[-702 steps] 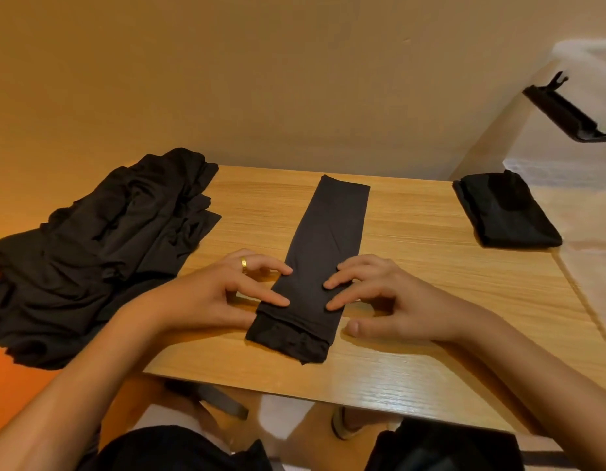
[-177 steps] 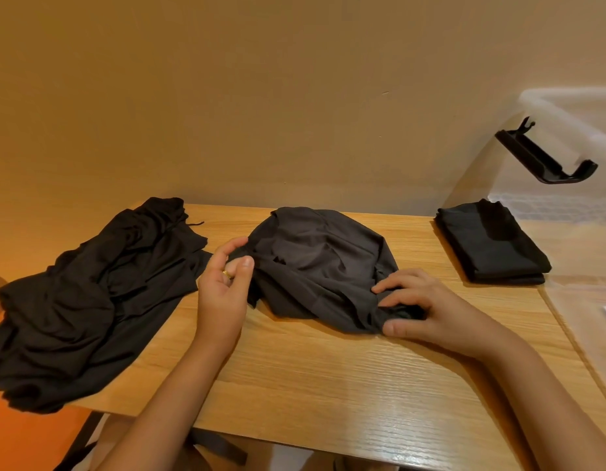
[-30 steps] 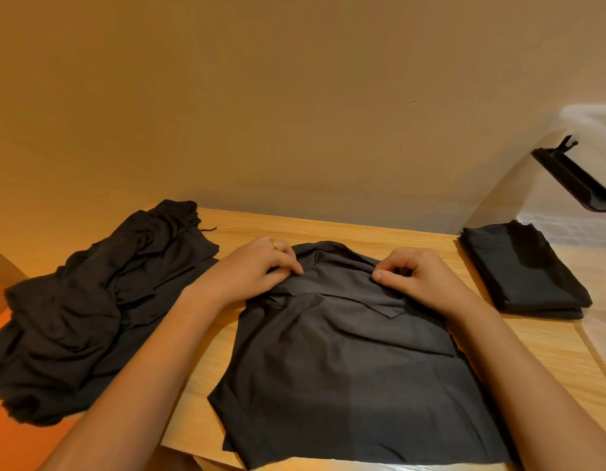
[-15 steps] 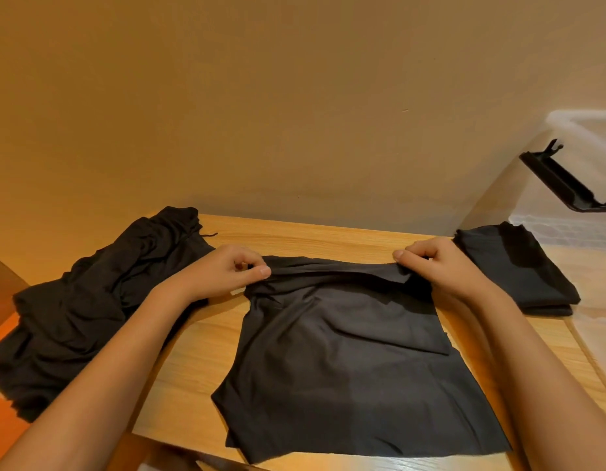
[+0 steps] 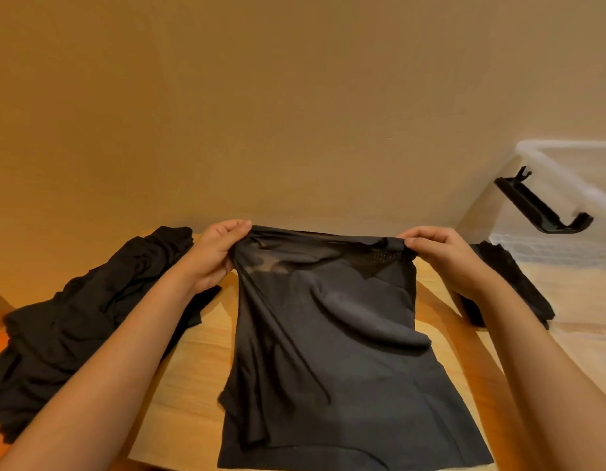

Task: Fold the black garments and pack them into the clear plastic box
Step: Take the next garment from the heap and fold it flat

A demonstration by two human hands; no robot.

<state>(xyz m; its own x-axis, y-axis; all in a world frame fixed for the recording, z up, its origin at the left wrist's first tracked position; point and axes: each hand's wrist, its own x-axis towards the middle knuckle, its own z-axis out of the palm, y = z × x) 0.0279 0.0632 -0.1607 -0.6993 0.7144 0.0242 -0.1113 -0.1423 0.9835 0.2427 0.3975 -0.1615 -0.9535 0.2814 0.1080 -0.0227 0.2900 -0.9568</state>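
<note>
Just raised, the thin black stretch garment (image 5: 328,334) hangs pinched by left hand (image 5: 213,256) and right hand (image 5: 437,249), unfolded; left of it a crumpled black pile (image 5: 74,317) waits; right, one folded black bundle (image 5: 508,287).

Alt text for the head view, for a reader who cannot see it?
The left hand and right hand pinch the top edge of a black garment, raised over a wooden table. A heap of black clothes lies left; a folded garment and clear plastic box sit right.

One wide-angle head-worn camera looks forward and down across the table (image 5: 193,368) toward the wall (image 5: 295,96), with left hand (image 5: 211,256) and right hand (image 5: 441,253) close below.
</note>
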